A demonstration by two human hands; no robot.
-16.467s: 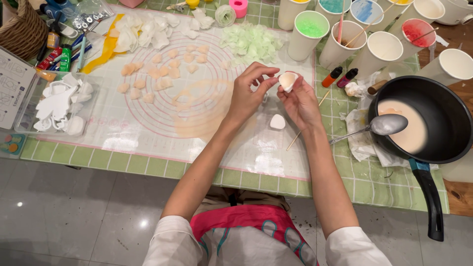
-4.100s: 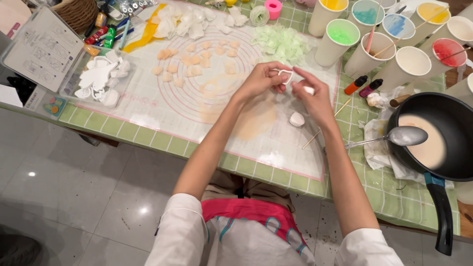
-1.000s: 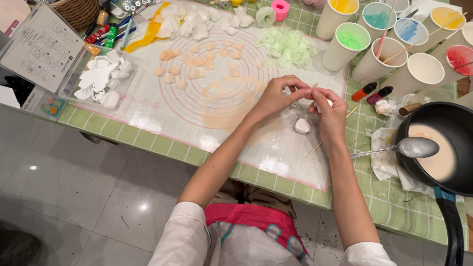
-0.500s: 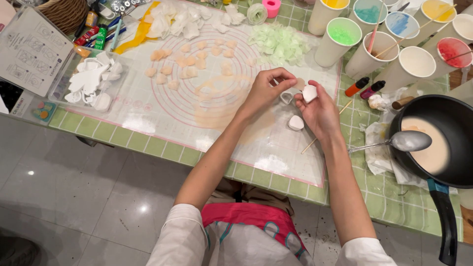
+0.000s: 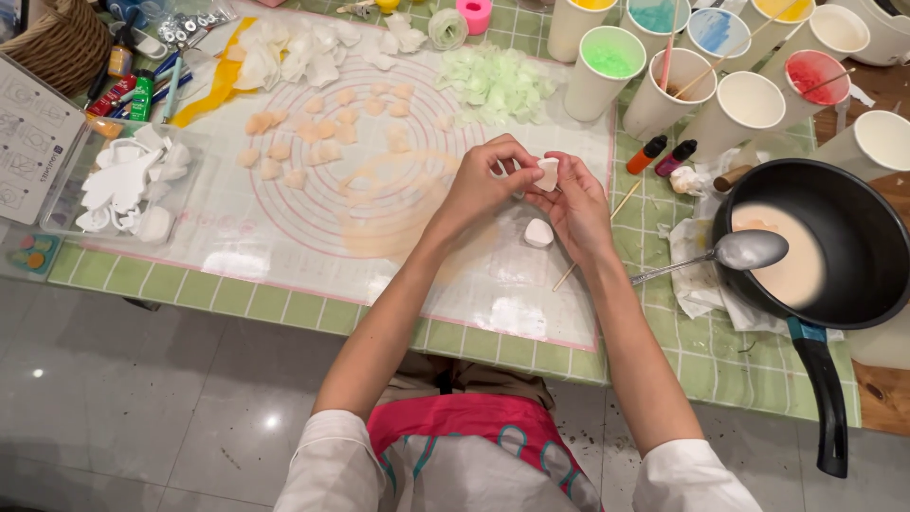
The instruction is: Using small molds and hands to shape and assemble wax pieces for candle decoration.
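Both hands' fingers (image 5: 519,167) pinching white piece (image 5: 548,173)

White piece (image 5: 548,173) half hidden by fingers, basket (image 5: 52,43) and top cups (image 5: 583,21) cropped

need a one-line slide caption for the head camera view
Both hands, left hand and right hand, hold a small white piece over a silicone mat, beside a black pan of pale liquid.
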